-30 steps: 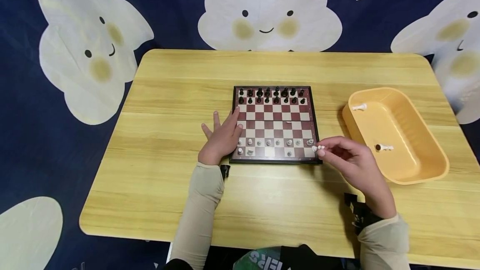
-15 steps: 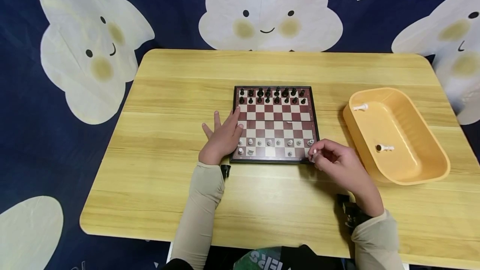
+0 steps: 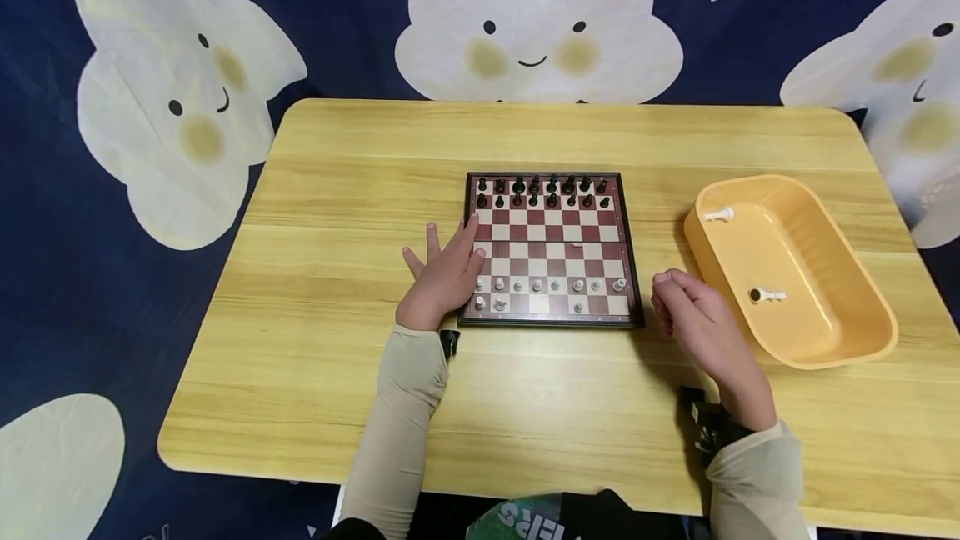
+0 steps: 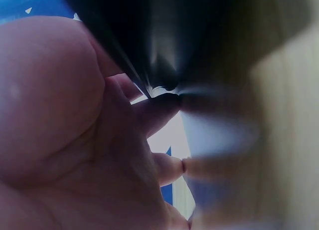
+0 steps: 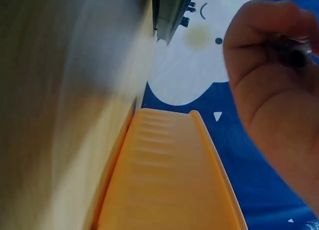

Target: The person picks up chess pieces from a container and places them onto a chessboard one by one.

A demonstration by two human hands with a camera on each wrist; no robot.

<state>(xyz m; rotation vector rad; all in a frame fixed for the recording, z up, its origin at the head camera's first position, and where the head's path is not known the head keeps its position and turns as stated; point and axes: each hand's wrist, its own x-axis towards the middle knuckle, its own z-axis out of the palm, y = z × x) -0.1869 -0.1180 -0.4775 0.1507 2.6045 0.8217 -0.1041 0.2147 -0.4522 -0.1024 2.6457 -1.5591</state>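
Note:
A folding chessboard (image 3: 551,254) lies on the table. My left hand (image 3: 441,283) rests against its left edge, fingers spread, with the fingertips over the border. My right hand (image 3: 697,323) is curled in the air between the board and the yellow bin. In the right wrist view the round dark base of a chess piece (image 5: 297,58) shows inside the curled fingers; the rest of it is hidden. Black pieces (image 3: 552,200) fill two rows at the far side. White pieces (image 3: 579,285) line the near side, with only a few in the nearest row.
A yellow plastic bin (image 3: 885,332) stands to the right of the board. Inside it lie two white chess pieces, one (image 3: 720,214) near the far left corner and one (image 3: 768,295) near the left wall. A small pale piece (image 3: 577,244) lies by the board's fold.
My right hand moved left to the board's near right corner with the white piece, then drew back to the right, its fingers now curled closer. The left hand stayed in place.

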